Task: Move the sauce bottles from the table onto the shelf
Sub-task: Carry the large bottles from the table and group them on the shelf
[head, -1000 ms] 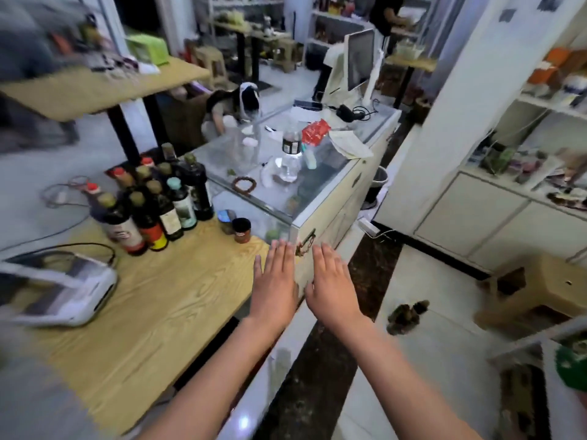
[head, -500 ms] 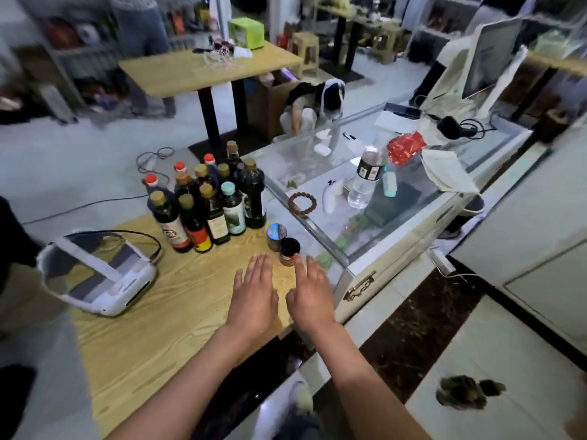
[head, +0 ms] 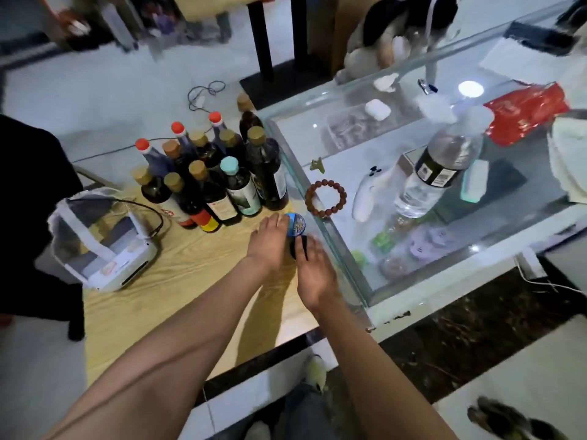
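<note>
white device [head: 104, 249] at table's left | sauce bottles [head: 209, 176] clustered upright on wooden table [head: 178, 296], none held | left hand [head: 266, 242] flat, fingers spread, empty | right hand [head: 314, 271] open over small dark jar [head: 298, 246] | glass counter [head: 444, 173] right

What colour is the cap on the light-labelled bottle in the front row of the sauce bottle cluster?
Pale teal cap, unlike the gold and red caps around it; the head view, the only one, shows it.
</note>
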